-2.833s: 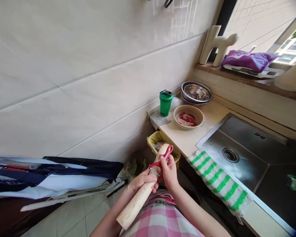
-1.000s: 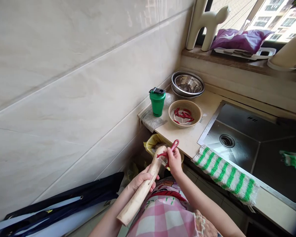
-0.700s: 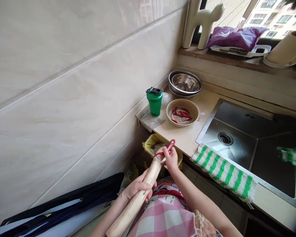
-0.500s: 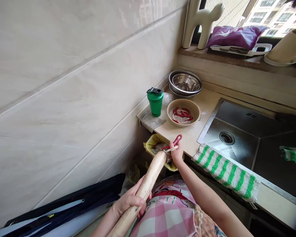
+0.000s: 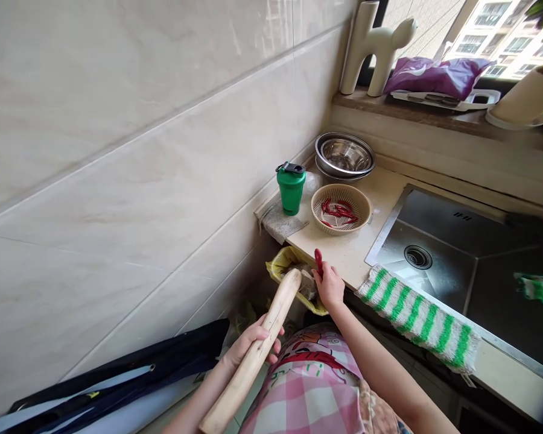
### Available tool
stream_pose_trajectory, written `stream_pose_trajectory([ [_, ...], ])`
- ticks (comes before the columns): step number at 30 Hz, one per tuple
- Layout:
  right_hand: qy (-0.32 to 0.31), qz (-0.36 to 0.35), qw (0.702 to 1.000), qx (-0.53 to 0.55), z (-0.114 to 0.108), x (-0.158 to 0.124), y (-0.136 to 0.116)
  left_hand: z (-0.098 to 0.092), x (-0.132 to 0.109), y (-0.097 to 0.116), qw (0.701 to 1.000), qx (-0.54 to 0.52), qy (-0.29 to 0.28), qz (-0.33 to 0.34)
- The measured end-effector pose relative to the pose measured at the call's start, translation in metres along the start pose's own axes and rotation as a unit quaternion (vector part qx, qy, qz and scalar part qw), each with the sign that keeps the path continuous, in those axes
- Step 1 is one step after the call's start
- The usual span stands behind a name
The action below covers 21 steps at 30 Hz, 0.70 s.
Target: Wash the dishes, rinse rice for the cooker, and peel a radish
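Observation:
A long, pale, peeled root vegetable (image 5: 278, 313) runs slantwise from the bottom of the view up to the bin. My left hand (image 5: 248, 343) is wrapped round its middle. In my right hand (image 5: 331, 287) is a peeler (image 5: 318, 260), its red handle pointing up past my fingers; the blade is hidden by the hand. The peeler is beside the vegetable's upper end, with a small gap between them. Beneath both lies a bin (image 5: 276, 265) lined with a yellow bag, with some scraps inside.
On the counter (image 5: 339, 256) stand a green cup (image 5: 291, 190), a beige basket (image 5: 314, 211) of red chillies and stacked steel bowls (image 5: 373, 160). A sink (image 5: 384, 235) is at right, a green-striped cloth (image 5: 416, 316) over its front edge. A tiled wall (image 5: 140, 181) closes the left.
My right hand with the peeler has moved slightly down and right, off the vegetable's tip, and turned so the handle points upward. The pale strip by the peeler no longer shows.

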State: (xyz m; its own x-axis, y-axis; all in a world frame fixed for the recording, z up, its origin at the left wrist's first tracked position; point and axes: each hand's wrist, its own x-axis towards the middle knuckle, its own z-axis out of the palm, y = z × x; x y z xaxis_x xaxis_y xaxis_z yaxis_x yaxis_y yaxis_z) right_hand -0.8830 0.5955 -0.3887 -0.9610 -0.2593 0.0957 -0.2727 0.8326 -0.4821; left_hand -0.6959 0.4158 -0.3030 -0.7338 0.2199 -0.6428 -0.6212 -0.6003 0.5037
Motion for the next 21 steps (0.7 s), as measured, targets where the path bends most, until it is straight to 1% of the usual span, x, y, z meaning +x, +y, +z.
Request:
stream_pose_trajectory([
  [1,0.000,0.010,1.000,0.011,-0.003,-0.001,0.001,0.002,0.006,0.001,1.000,0.001,0.005,-0.005],
  [4,-0.039,-0.010,0.997,0.064,-0.012,-0.002,0.006,0.008,0.021,0.003,1.000,0.001,0.016,-0.013],
  [5,-0.041,0.004,0.995,0.094,-0.015,-0.003,0.006,0.010,0.025,0.004,1.000,0.004,0.019,-0.014],
  [6,-0.032,0.035,0.990,0.136,-0.017,-0.004,0.004,0.013,0.028,0.004,1.000,0.010,0.021,-0.018],
  [7,-0.016,0.077,0.978,0.192,-0.020,-0.006,0.000,0.015,0.031,0.005,0.999,0.019,0.021,-0.023],
  [8,-0.001,0.121,0.958,0.259,-0.022,-0.009,-0.007,0.018,0.033,0.007,0.999,0.028,0.022,-0.029],
  [9,0.005,0.155,0.930,0.334,-0.024,-0.012,-0.016,0.021,0.035,0.008,0.999,0.035,0.025,-0.033],
  [10,-0.001,0.174,0.896,0.409,-0.025,-0.017,-0.027,0.024,0.036,0.009,0.998,0.039,0.029,-0.036],
  [12,-0.025,0.182,0.831,0.525,-0.027,-0.027,-0.050,0.029,0.037,0.011,0.998,0.041,0.035,-0.041],
  [13,-0.034,0.181,0.810,0.557,-0.027,-0.032,-0.060,0.031,0.037,0.011,0.998,0.041,0.034,-0.044],
  [14,-0.039,0.181,0.796,0.577,-0.026,-0.036,-0.068,0.033,0.037,0.011,0.998,0.040,0.030,-0.044],
  [16,-0.045,0.187,0.781,0.594,-0.021,-0.040,-0.075,0.035,0.036,0.009,0.998,0.045,0.020,-0.038],
  [18,-0.051,0.196,0.778,0.595,-0.015,-0.036,-0.070,0.035,0.036,0.008,0.998,0.052,0.013,-0.026],
  [21,-0.027,0.218,0.799,0.560,-0.009,-0.015,-0.050,0.035,0.034,0.007,0.998,0.050,-0.013,-0.019],
])
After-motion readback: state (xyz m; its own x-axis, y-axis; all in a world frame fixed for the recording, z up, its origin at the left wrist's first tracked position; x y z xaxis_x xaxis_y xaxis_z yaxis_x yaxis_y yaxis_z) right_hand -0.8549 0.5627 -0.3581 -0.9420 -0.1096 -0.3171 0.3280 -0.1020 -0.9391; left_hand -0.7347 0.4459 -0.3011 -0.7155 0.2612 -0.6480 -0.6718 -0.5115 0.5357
